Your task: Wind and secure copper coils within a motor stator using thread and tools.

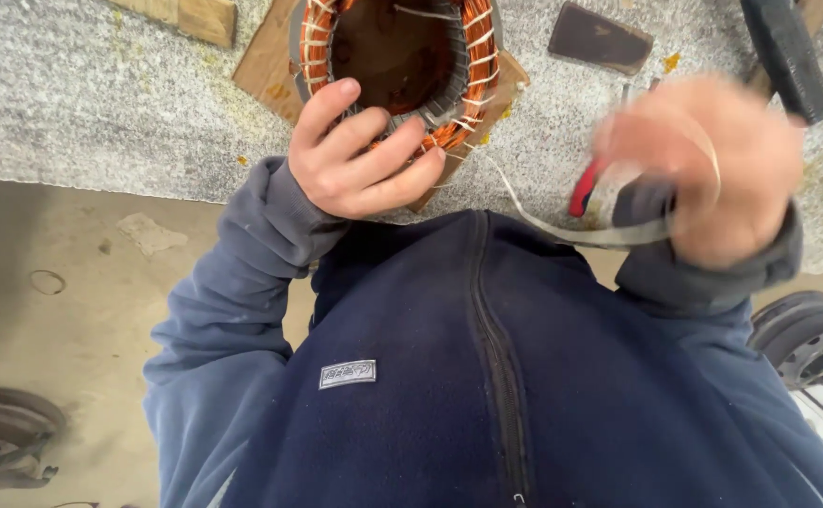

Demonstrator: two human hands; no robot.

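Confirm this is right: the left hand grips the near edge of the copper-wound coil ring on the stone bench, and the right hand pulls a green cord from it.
Wrong in one respect. The head view shows the cord is whitish, not green. The left hand does grip the copper-wound coil ring on the stone bench, and the blurred right hand pulls it.

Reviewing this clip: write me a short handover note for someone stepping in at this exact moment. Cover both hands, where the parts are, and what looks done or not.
Left hand: gripping the near rim of the wound copper coil ring, steadying it on a wooden board on the stone bench.
Right hand: blurred in motion, pulling a pale tie cord that runs from the ring; a red-handled tool shows under it, grip unclear.
Done: white ties already wrap the visible parts of the copper winding.
Left: the cord is not yet tied off; the ring's far side is out of view.
Nearby: a dark hammer head at the bench's right.
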